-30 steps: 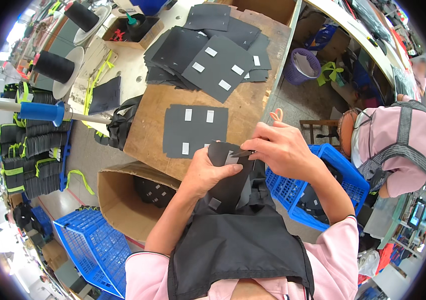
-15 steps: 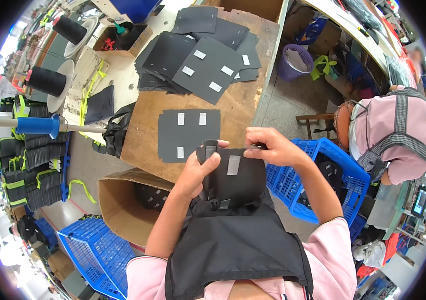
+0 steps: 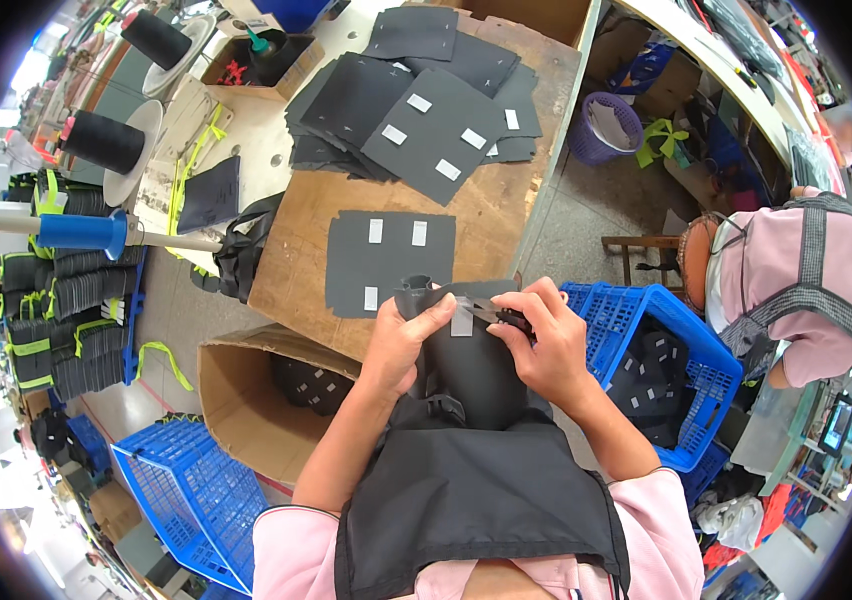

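Observation:
My left hand (image 3: 393, 345) pinches the rolled upper edge of a dark grey fabric panel (image 3: 478, 375) that droops over my lap. A white patch shows on the panel just below that edge. In my right hand (image 3: 554, 345) is a small pair of dark thread snips (image 3: 512, 318), gripped between thumb and fingers. Their tips point left and meet the panel's edge beside my left thumb; whether the blades touch a thread is too small to tell. Beyond my hands, a flat grey panel (image 3: 391, 265) with white patches lies on the wooden tabletop (image 3: 291, 245).
A pile of grey panels (image 3: 431, 135) covers the table's far part. An open cardboard box (image 3: 236, 400) stands left of my lap, a blue crate (image 3: 691, 400) with panels to the right. Another blue crate (image 3: 186, 500) sits lower left. A person in pink (image 3: 786, 260) sits at right.
My right hand has moved down and inward, and the snips now show at the panel's edge. The panel's upper edge is folded over further. The whole view has shifted slightly.

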`<state>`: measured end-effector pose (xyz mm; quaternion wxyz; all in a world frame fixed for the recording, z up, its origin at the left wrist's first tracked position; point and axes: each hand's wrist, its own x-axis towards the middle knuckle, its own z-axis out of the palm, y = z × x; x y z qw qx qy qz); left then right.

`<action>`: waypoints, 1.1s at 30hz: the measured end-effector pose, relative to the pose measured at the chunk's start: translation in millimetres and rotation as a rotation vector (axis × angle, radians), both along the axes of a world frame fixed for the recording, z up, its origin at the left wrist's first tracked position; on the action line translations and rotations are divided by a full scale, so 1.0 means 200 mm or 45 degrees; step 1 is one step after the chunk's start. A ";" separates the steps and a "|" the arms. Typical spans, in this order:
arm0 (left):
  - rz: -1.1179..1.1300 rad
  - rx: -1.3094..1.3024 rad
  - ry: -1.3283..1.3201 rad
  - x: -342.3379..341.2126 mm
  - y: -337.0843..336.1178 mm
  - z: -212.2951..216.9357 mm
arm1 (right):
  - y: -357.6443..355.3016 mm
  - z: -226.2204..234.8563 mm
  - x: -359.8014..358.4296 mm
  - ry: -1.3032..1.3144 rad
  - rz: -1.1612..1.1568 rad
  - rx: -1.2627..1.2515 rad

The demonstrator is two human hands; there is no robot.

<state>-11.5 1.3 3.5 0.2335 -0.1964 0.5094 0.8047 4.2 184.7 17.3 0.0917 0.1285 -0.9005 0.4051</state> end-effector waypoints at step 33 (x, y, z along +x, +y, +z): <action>0.159 0.003 -0.147 0.04 -0.16 -0.15 | -0.08 -0.23 -0.23 -0.256 -0.082 -0.296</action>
